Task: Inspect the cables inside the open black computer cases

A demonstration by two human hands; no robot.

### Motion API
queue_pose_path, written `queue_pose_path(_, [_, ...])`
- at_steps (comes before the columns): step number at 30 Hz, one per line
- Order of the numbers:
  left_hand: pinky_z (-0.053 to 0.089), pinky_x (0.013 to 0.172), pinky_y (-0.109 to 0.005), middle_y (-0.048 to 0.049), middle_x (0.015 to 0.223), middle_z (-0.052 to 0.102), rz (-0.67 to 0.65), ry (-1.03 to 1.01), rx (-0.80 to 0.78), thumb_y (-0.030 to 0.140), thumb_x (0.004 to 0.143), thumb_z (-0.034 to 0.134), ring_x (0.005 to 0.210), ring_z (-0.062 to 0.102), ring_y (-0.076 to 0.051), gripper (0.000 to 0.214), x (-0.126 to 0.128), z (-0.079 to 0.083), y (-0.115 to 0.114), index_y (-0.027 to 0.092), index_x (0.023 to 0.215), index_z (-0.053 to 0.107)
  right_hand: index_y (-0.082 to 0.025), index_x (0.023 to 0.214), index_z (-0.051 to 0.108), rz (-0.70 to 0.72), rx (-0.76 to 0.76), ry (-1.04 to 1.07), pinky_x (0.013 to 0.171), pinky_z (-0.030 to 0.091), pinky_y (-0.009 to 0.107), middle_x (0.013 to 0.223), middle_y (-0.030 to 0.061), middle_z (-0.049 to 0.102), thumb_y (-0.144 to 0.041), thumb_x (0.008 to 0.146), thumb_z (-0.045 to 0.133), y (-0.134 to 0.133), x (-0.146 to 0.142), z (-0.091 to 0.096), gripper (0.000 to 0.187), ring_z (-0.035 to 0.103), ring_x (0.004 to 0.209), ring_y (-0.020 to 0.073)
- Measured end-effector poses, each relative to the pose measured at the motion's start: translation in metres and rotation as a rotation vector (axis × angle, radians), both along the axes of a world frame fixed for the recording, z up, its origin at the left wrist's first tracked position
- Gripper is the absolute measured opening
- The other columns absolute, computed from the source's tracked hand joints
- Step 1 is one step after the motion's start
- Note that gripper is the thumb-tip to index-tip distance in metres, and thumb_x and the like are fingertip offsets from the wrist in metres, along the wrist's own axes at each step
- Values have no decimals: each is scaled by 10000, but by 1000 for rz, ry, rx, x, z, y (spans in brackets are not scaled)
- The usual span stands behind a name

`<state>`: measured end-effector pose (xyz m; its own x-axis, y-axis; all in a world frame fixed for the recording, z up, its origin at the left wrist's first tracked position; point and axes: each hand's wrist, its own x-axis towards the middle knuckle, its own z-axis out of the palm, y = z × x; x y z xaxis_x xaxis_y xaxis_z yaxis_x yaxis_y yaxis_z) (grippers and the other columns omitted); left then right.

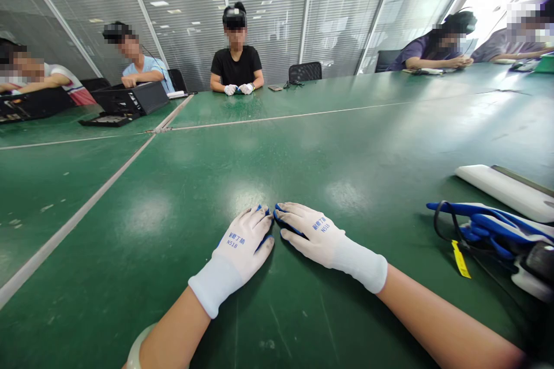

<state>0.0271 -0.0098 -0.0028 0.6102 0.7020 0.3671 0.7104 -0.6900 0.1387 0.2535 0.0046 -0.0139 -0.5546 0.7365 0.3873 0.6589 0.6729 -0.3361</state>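
Observation:
Both my hands lie flat, palm down, on the green table (303,150), side by side with fingertips nearly touching. My left hand (244,239) and my right hand (311,233) wear white gloves with blue fingertips and blue printed lettering. Neither hand holds anything. The fingers rest loosely together on the mat. A pale bangle (137,346) circles my left wrist.
To my right lie a blue-and-white pair of gloves (497,230) with a black cord and yellow tag (460,259), and a long white device (506,190). Several seated people ring the table's far side; one opposite (236,63) wears white gloves. A black open case (125,104) sits far left.

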Motion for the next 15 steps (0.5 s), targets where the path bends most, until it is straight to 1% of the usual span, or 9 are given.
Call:
queue_pose_path(4, [395, 1151, -492, -154, 1380, 586, 2, 12, 14, 319, 1010, 409, 1353, 486, -278, 384, 0, 0, 0, 120, 1303, 557, -182, 1306, 626, -8, 1, 6, 1114, 435, 476, 1371, 123, 601, -335, 984, 459, 0, 0, -1, 393, 539, 1296, 261])
queue_pose_path(10, [399, 1145, -508, -128, 1399, 574, 1, -13, 13, 328, 1014, 398, 1356, 484, -270, 367, -1, 0, 0, 171, 1309, 550, -167, 1322, 616, -9, -16, -9, 1111, 436, 490, 1386, 132, 587, -352, 992, 442, -1, 0, 1, 416, 523, 1312, 274])
queue_pose_path(13, [387, 1151, -521, -142, 1399, 571, 2, -4, -8, 321, 1009, 409, 1355, 484, -278, 372, -1, 0, 0, 154, 1308, 553, -184, 1311, 625, -16, -25, 6, 1104, 443, 490, 1379, 125, 594, -355, 987, 455, -1, 0, 1, 404, 522, 1312, 272])
queue_pose_path(15, [384, 1154, -516, -152, 1395, 572, 2, 8, -9, 314, 1008, 416, 1354, 485, -282, 375, -1, 0, 0, 133, 1304, 557, -174, 1307, 625, -19, -28, 1, 1110, 438, 478, 1379, 128, 594, -354, 989, 449, -1, 0, 0, 406, 519, 1316, 269])
